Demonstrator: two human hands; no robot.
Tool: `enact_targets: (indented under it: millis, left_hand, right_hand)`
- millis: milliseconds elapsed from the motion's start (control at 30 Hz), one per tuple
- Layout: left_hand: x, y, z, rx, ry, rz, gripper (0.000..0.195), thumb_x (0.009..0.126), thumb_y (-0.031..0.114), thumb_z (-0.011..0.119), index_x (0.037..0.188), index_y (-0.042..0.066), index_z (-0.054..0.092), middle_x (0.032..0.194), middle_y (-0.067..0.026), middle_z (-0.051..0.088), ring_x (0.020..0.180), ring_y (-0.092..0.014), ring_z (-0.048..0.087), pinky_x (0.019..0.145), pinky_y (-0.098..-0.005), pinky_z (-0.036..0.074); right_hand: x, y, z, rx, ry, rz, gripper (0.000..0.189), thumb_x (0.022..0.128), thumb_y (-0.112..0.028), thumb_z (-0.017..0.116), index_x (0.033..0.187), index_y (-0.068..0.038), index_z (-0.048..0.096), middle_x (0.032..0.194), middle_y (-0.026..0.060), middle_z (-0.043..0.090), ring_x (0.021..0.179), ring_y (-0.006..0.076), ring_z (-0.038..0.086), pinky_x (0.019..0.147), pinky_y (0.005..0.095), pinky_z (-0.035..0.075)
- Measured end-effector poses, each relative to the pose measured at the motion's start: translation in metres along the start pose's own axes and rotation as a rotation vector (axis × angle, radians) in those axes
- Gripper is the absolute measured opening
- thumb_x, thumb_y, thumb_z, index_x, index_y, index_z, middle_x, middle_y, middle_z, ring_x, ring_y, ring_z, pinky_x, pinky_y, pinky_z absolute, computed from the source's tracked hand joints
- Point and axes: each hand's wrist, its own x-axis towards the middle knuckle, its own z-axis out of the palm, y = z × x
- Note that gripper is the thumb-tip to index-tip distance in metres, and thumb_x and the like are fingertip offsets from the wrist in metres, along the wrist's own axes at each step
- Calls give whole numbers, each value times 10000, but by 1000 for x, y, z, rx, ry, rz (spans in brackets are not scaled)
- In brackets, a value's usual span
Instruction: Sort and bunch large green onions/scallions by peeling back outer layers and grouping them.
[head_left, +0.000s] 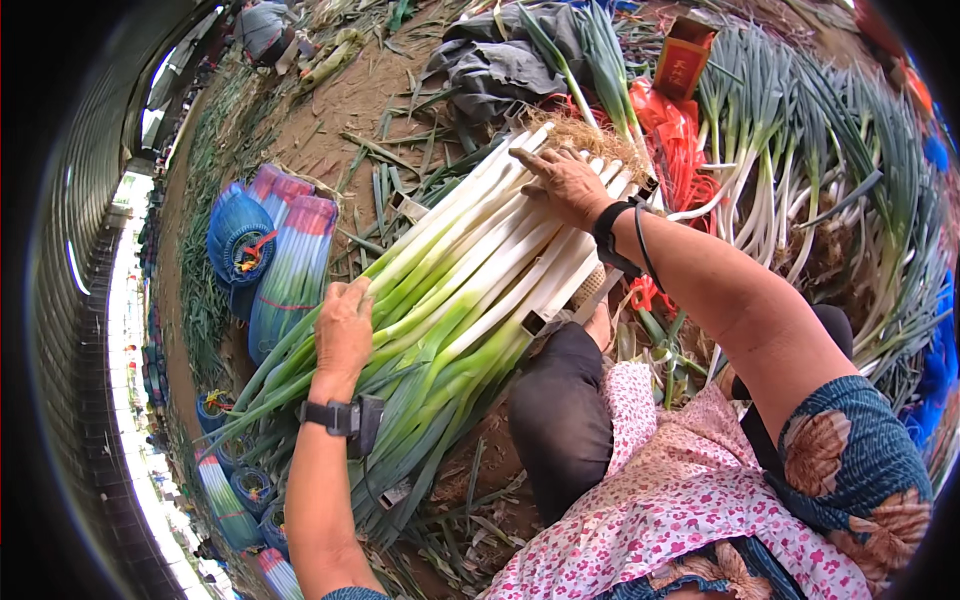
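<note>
A broad layer of Welsh onions (480, 255) lies slantwise on a low metal frame (534, 322). Their white stems and trimmed roots (592, 142) point away to the upper right, while the green leaves hang toward the lower left. My right hand (562, 184) rests on the white stems close to the roots, fingers stretched out. At the far left edge of the layer, my left hand (343, 322) touches the pale green stalks with bent fingers. Its fingertips are partly hidden, so its grip is unclear.
Bagged onion bundles (292, 277) in blue netting stand at left. Loose onions (787, 142) are heaped at right, near red plastic ties (679, 150) and a red box (684, 60). Dark cloth (502, 67) lies beyond the frame. Another person (262, 34) is far off at upper left.
</note>
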Motion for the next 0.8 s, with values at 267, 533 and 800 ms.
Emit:
enact_targets:
  millis: [267, 533, 800]
  left_hand:
    - [-19, 7, 9, -221, -177, -37, 259, 797, 106, 634, 1054, 76, 650, 987, -145, 544, 891, -297, 558, 795, -364, 453]
    - [-25, -1, 28, -112, -130, -40, 301, 841, 124, 575, 1134, 72, 620, 1155, -133, 487, 1051, -280, 479, 919, -361, 395]
    - [-38, 9, 33, 52, 90, 153, 299, 836, 180, 568, 1125, 107, 595, 1169, -98, 492, 1102, -305, 430, 948, -422, 330]
  right_hand:
    - [-9, -5, -3, -104, 67, -20, 306, 845, -275, 539, 1140, -212, 591, 1050, 97, 548, 1049, 269, 487, 946, 402, 334]
    - [-3, 10, 3, -96, 70, -152, 222, 846, -281, 526, 994, -160, 637, 1085, 81, 559, 1098, 244, 473, 979, 392, 307]
    - [-3, 16, 7, -90, 19, -148, 299, 830, -181, 526, 1118, -166, 603, 1193, 72, 519, 1155, 267, 440, 1030, 398, 286]
